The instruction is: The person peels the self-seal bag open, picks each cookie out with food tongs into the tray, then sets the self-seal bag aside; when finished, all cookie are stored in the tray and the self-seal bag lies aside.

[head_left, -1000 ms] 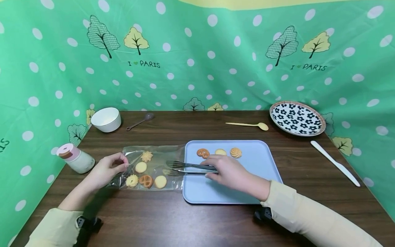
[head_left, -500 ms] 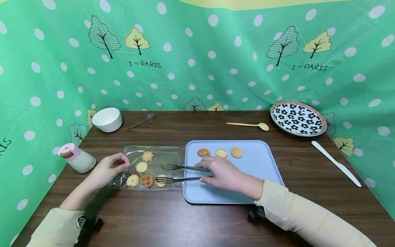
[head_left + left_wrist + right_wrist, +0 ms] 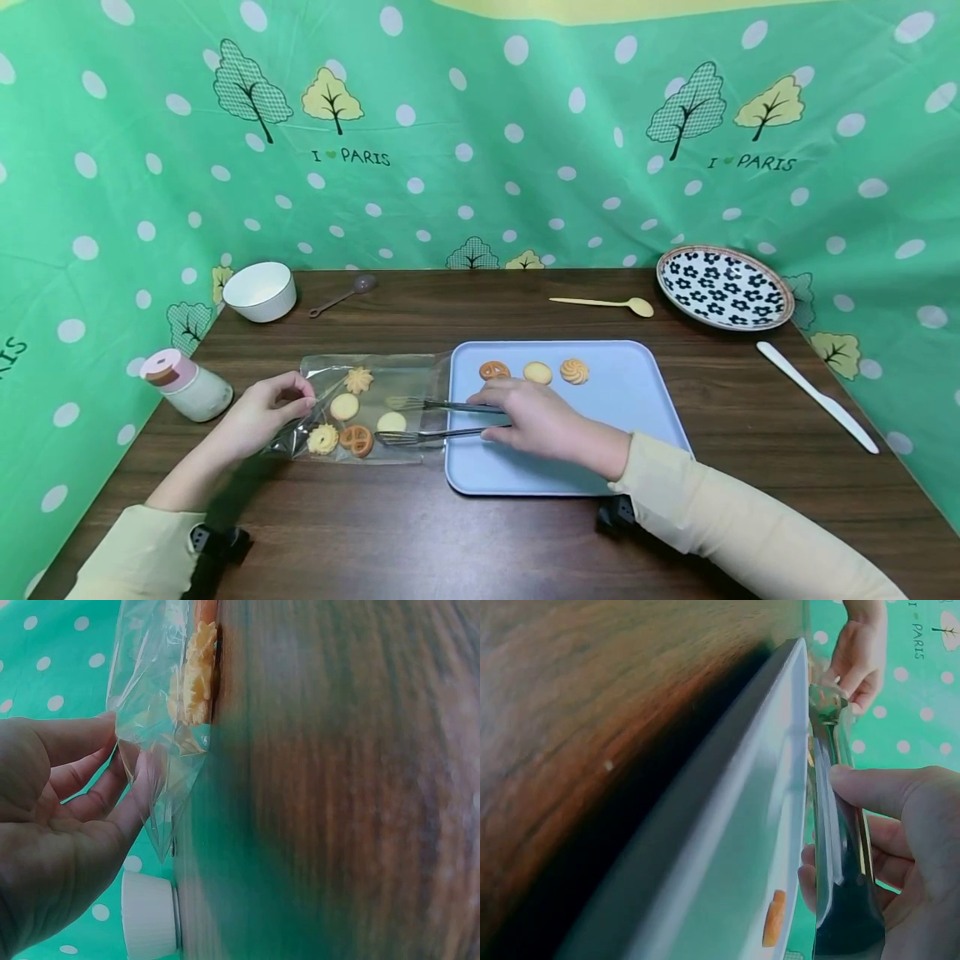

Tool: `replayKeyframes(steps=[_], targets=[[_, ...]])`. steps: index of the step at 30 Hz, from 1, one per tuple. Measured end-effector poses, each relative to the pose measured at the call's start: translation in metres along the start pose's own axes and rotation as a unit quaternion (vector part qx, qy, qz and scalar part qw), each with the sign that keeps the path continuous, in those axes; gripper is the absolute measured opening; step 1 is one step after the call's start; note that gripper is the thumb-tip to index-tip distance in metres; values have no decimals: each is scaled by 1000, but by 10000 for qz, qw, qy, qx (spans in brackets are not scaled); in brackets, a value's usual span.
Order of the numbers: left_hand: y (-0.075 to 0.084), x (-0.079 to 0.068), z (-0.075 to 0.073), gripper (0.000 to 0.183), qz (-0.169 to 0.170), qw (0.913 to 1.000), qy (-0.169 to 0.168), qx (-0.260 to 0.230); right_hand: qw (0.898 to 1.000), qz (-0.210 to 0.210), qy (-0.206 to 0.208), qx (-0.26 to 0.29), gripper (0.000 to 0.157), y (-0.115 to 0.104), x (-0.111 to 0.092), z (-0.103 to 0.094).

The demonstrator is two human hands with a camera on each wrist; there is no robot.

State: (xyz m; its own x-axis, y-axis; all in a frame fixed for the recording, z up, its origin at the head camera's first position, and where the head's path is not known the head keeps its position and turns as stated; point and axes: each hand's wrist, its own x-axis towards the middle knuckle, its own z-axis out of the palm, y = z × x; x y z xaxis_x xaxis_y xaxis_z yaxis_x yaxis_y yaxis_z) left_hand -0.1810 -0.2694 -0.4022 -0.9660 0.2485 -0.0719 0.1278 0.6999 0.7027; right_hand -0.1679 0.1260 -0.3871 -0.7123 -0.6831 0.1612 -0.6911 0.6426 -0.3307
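My left hand (image 3: 258, 412) pinches the left edge of a clear plastic bag (image 3: 405, 373), which lies flat with several cookies in it. Among these are a pretzel cookie (image 3: 356, 441) and a round cookie (image 3: 392, 422). My right hand (image 3: 543, 425) grips black tongs (image 3: 431, 436) from above the tray. Their ends reach into the bag, spread apart, one on either side of the round cookie. On the blue tray (image 3: 607, 442) sit another pretzel cookie (image 3: 494, 370), a pale round biscuit (image 3: 537, 372) and a swirl cookie (image 3: 574, 372).
A pink-lidded jar (image 3: 187, 385) stands left of my left hand. Along the back are a white bowl (image 3: 259, 292), a grey-brown spoon (image 3: 363, 284), a yellow spoon (image 3: 640, 307) and a patterned plate (image 3: 723, 288). A white knife (image 3: 817, 398) lies at the right.
My right hand has moved slightly left, and the tongs have spread wider and gone around the round cookie. My left hand has stayed on the bag.
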Motion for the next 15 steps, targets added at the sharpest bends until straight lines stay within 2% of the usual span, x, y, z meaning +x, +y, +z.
replayKeyframes(steps=[9,15], targets=[[1,0,0,10,-25,10000,-22,11,9998,-61,94,-145,34,-1,0,3],[1,-1,0,11,-12,10000,-3,23,9999,85,113,-92,34,-2,-5,-2]])
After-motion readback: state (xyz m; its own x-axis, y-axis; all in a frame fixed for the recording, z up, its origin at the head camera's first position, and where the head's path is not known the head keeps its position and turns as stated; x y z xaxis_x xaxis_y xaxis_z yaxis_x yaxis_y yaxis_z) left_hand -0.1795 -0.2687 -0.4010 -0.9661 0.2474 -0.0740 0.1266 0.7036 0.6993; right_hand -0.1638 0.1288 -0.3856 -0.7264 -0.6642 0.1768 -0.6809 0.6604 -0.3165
